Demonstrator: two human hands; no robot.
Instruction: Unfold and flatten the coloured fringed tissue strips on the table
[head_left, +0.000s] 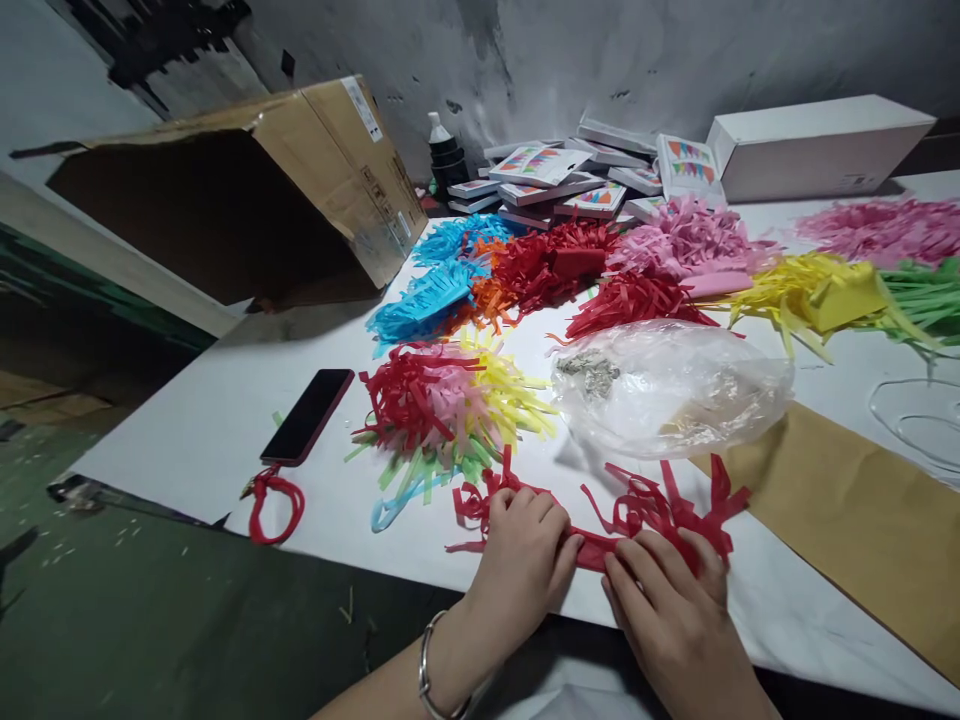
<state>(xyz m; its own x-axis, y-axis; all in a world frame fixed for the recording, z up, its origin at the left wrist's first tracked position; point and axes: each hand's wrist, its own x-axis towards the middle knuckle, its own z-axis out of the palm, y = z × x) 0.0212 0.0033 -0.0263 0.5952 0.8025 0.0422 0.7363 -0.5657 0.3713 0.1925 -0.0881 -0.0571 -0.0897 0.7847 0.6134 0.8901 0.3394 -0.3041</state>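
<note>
A red fringed tissue-paper tassel [592, 549] lies at the table's front edge, its cut strips fanning out at both ends and its plain middle band flat between my hands. My left hand [525, 545], with a silver bangle at the wrist, is closed on the left part of the band, fingers curled over it. My right hand [664, 585] is closed on the right part, fingers bent over the paper and thumb near the front edge. The paper under my fingers is hidden. Just beyond lies a bundle of red, pink, yellow and green tassels [450, 395].
A clear plastic bag [682, 390] and a brown paper sheet [847, 520] lie to the right. On the left are a phone [309, 415] with a red strap and an open cardboard box [337, 170]. Behind are coloured tassels [555, 260], stacked flat boxes [540, 165] and a white box [810, 150].
</note>
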